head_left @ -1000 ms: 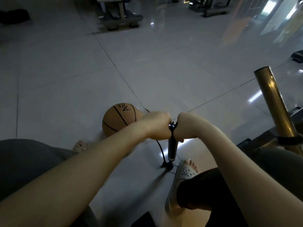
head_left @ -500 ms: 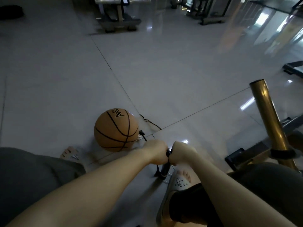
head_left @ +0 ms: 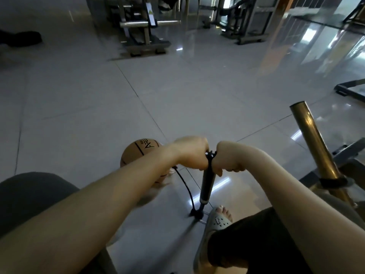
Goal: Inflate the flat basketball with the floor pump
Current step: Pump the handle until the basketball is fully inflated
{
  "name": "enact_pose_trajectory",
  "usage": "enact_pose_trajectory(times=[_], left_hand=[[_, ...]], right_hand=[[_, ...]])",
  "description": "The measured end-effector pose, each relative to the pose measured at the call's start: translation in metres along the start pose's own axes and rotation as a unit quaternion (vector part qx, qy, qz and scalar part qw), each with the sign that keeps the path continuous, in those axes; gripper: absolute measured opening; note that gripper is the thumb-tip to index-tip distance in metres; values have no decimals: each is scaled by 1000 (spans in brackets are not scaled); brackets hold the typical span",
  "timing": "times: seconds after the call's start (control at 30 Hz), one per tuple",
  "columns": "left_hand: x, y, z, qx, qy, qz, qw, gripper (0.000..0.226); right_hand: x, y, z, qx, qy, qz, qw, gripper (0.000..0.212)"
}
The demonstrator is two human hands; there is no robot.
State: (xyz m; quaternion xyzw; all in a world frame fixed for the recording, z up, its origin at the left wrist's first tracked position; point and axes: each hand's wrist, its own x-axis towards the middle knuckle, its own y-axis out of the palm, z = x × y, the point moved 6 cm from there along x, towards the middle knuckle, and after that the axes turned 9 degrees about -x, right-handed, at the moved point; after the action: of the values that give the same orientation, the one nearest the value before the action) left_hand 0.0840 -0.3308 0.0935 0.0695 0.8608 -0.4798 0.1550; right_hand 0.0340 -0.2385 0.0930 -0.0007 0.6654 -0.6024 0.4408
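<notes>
Looking down over a glossy grey tiled floor [head_left: 79,95], dim and catching streaks of window glare far ahead and to the right of the hands. Facing a steel gym machine [head_left: 144,42] well beyond the hands at the far edge of the floor, with a second machine frame [head_left: 243,26] further right. Passing a brass-coloured tube [head_left: 312,143] leaning up from the floor, well out to the right of the right hand. Sitting or crouching with dark-clothed legs at either lower corner and both bare forearms reaching forward.

Finding the basketball [head_left: 138,153], orange-brown with black seams and lettering, resting on the floor just beyond and to the left of the left hand, its lower right part hidden behind the left forearm. Holding the floor pump [head_left: 207,184] nearly upright directly below the hands, its dark barrel tilting slightly at the top.

Clamping both hands on the handle [head_left: 211,154]: left hand [head_left: 192,153] curling round the left end, right hand [head_left: 225,157] curling round the right end, knuckles close together across the shaft. Trailing a thin black hose [head_left: 185,186] in a curve from the base [head_left: 197,212] up toward the ball, its far end disappearing under the left wrist. Keeping a pale sandal [head_left: 217,222], toes showing, just beside the base, below the right hand.
</notes>
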Motion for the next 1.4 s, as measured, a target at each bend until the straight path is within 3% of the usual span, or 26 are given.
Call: enact_pose_trajectory(times=[0.2, 0.37, 0.6, 0.87, 1.07, 1.2, 1.3, 1.4], left_hand=[[39, 100, 48, -19, -35, -26, 999, 23], [52, 133, 51, -6, -43, 9, 999, 9], [33, 115, 30, 5, -37, 62, 997, 17], [20, -16, -15, -25, -3, 31, 999, 15], [50, 67, 39, -23, -37, 11, 999, 25], [54, 107, 65, -22, -44, 11, 999, 33], [53, 123, 83, -33, -78, 22, 996, 21], [50, 122, 91, -44, -88, 32, 995, 24]], right_hand=[[72, 95, -22, -48, 1, 26, 999, 13], [87, 127, -40, -35, 11, 26, 999, 17], [55, 109, -32, -45, 0, 11, 999, 17], [4, -21, -13, 28, -27, -29, 999, 13], [55, 56, -16, -28, 2, 41, 999, 13], [90, 99, -17, -55, 8, 43, 998, 9], [99, 113, -10, -62, -5, 37, 997, 12], [98, 110, 0, -77, -16, 7, 997, 11]])
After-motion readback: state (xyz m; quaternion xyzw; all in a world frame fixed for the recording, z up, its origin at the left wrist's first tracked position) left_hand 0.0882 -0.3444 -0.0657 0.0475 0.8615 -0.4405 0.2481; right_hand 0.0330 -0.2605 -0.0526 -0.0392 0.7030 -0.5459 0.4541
